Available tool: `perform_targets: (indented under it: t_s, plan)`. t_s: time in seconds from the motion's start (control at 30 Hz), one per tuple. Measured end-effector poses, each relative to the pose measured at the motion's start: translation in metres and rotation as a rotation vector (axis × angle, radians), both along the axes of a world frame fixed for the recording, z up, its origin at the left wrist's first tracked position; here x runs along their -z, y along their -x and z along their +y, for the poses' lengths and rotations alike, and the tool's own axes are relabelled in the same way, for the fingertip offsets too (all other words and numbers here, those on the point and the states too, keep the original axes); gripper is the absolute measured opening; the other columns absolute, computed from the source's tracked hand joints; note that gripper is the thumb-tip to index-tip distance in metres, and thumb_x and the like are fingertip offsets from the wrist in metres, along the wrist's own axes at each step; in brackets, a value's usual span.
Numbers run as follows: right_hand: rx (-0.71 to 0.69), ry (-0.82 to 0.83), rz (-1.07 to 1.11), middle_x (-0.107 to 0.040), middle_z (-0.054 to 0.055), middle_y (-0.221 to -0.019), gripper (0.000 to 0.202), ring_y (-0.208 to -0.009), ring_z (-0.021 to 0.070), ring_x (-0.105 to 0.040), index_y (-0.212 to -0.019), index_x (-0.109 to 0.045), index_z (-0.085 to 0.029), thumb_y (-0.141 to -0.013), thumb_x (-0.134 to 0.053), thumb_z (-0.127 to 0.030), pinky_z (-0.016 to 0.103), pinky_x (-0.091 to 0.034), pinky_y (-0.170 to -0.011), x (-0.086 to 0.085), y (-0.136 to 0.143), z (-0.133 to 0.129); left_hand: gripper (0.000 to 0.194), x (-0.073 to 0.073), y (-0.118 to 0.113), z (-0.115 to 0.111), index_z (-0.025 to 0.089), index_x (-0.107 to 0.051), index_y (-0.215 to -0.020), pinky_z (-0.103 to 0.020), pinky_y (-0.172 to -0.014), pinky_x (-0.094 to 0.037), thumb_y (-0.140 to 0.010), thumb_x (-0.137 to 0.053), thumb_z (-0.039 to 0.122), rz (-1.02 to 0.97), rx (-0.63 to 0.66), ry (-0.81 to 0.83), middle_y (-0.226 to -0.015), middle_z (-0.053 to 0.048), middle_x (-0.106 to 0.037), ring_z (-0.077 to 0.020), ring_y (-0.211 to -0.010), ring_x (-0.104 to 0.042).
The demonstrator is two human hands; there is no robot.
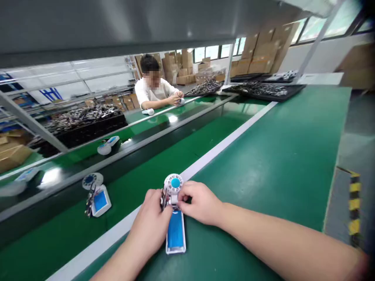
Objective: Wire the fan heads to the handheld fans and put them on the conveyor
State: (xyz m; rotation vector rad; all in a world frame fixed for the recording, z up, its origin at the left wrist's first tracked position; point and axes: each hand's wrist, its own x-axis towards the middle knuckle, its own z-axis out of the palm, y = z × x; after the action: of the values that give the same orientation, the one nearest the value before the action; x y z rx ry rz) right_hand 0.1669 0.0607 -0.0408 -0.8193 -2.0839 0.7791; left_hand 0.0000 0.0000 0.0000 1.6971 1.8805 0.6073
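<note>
In front of me on the green worktop lies a white handheld fan [176, 234], its handle open to show a blue inside and its round slotted head pointing away. My left hand [154, 216] is closed on the left side of the fan around its neck, where dark small parts show beside the fingers. From the right, my right hand [197, 201] pinches at the neck just below the head. Its thumb and forefinger hide what exactly they grip there.
On the green conveyor belt [123, 208] to the left lie another opened fan [99, 201] and, farther off, one more [108, 145]. Across the line a person [158, 88] handles a white part. Black trays [260, 90] of small metallic parts stand at the back. A grey shelf [117, 27] hangs overhead.
</note>
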Motion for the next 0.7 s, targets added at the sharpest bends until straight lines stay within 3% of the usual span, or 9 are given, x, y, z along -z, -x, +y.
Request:
perform_targets:
  t_s: [0.1,0.2,0.37,0.6,0.7]
  plan:
    - [0.022,-0.047,-0.014,-0.063,-0.001,-0.07,0.009,-0.07,0.0141,-0.058,-0.067,-0.061,-0.018,-0.07,-0.063,-0.01,0.024,-0.043,-0.066,0.001,0.005,-0.01,0.023,-0.003,0.007,-0.001,0.018,-0.059,-0.083,-0.034,-0.073,-0.04,-0.084,-0.048,0.039,-0.068,0.018,0.122,-0.084,-0.005,-0.066,-0.0248,-0.081,-0.059]
    - [0.067,-0.151,-0.058,-0.063,0.0,-0.069,0.01,-0.069,0.0158,-0.057,-0.064,-0.06,-0.018,-0.072,-0.063,-0.012,0.027,-0.043,-0.066,0.003,0.009,-0.016,0.036,-0.005,0.006,-0.002,0.018,-0.06,-0.08,-0.034,-0.071,-0.041,-0.087,-0.047,0.051,-0.124,0.043,0.137,-0.082,-0.006,-0.067,-0.0258,-0.08,-0.06]
    - [0.073,-0.242,-0.107,-0.063,0.002,-0.07,0.013,-0.07,0.0169,-0.056,-0.066,-0.062,-0.018,-0.079,-0.062,-0.015,0.029,-0.043,-0.068,0.003,0.01,-0.016,0.036,-0.002,0.0,-0.003,0.018,-0.061,-0.086,-0.036,-0.076,-0.043,-0.088,-0.047,0.051,-0.169,0.004,0.115,-0.087,-0.006,-0.069,-0.0269,-0.085,-0.061]
    - [-0.054,-0.064,0.019,-0.065,0.002,-0.082,0.008,-0.083,0.0164,-0.059,-0.077,-0.065,-0.018,-0.084,-0.065,-0.015,0.028,-0.046,-0.078,-0.003,0.003,-0.013,0.034,-0.003,0.005,-0.003,0.017,-0.061,-0.089,-0.034,-0.078,-0.045,-0.088,-0.048,0.048,-0.232,0.065,0.113,-0.09,-0.005,-0.069,-0.0248,-0.087,-0.061]
    - [-0.056,0.007,0.077,-0.066,0.002,-0.083,0.008,-0.084,0.0165,-0.06,-0.076,-0.065,-0.018,-0.082,-0.068,-0.015,0.028,-0.047,-0.078,-0.005,0.004,-0.015,0.037,-0.011,0.011,0.0,0.018,-0.06,-0.092,-0.031,-0.068,-0.047,-0.089,-0.047,0.052,-0.208,0.105,0.191,-0.082,-0.003,-0.066,-0.0218,-0.075,-0.063]
